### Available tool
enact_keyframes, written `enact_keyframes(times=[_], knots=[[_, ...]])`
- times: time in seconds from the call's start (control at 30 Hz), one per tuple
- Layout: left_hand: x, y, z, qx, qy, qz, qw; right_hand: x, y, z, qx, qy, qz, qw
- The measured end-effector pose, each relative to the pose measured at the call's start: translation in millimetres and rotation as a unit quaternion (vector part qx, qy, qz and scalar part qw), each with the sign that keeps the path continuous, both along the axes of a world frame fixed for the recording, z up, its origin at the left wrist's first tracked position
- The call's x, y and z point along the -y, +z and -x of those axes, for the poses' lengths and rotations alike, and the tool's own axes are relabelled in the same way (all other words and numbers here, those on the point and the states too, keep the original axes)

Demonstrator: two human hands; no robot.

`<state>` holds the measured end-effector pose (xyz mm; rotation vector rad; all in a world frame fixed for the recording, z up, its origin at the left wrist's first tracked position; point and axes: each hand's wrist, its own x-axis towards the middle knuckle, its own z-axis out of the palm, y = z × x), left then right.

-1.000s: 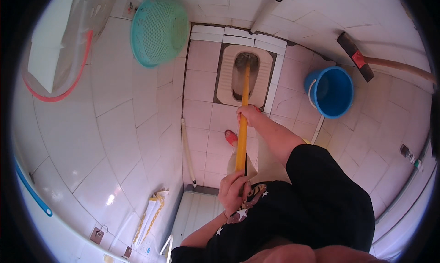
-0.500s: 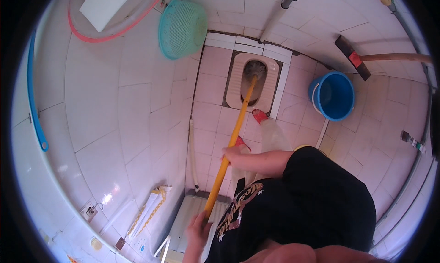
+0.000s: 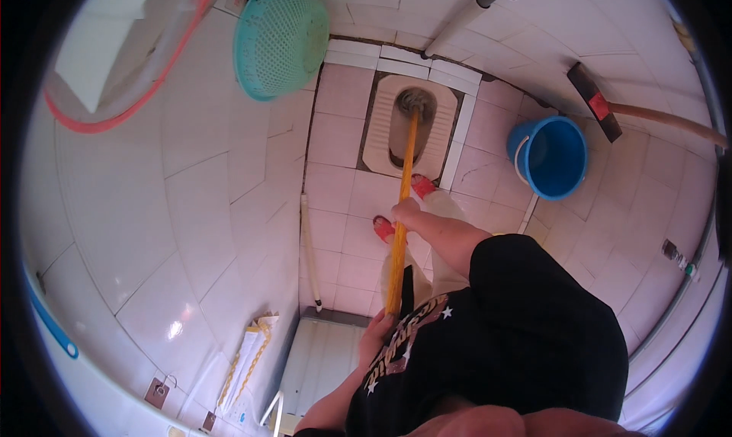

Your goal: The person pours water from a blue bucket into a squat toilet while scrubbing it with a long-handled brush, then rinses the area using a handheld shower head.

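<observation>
A long yellow-handled mop (image 3: 399, 262) slopes from my body down into a squat toilet (image 3: 374, 144) set in the pink tiled floor. Its grey, stringy-looking head rests in the far end of the bowl. My right hand (image 3: 404, 211) is wrapped round the handle partway down, above my red slippers. Nearer my body, my left hand (image 3: 372, 336) grips the upper end of the handle beside my black shirt; some of its fingers are hidden behind the handle.
A teal mesh basket (image 3: 278, 44) hangs at the far left wall, beside a pink-rimmed clear container (image 3: 114, 126). Right of the toilet stands a blue bucket (image 3: 557, 159), with a wooden-handled floor scraper (image 3: 595, 102) against the wall. A pale pipe (image 3: 309, 246) lies along the left wall.
The mop handle has swung to a steeper angle, its upper end moving right. Both hands have shifted with it, my left hand rightward and upward. The view has turned slightly.
</observation>
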<state>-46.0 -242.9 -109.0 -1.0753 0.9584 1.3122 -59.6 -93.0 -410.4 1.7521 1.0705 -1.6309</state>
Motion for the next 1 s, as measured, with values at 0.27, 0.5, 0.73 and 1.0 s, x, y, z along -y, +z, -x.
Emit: enact_keyframes(times=[0.27, 0.5, 0.73, 1.0], knots=[[10.4, -19.3, -21.8, -0.064, -0.200, 0.072, 0.975, -4.4, -14.3, -12.8, 0.033, -0.042, 0.072, 0.996], [85.5, 64.8, 10.3, -0.415, -0.663, 0.075, 0.618, 71.9, 6.9, -42.6, -0.189, -0.400, 0.419, 0.793], [30.7, 180.8, 106.6, -0.553, -0.826, 0.018, -0.112, 31.0, 177.2, 33.7, -0.271, -0.514, 0.457, 0.674], [-74.2, 47.3, 41.2, -0.645, -0.753, -0.007, -0.130, -46.4, 23.8, -7.1, -0.192, -0.430, 0.277, 0.837]])
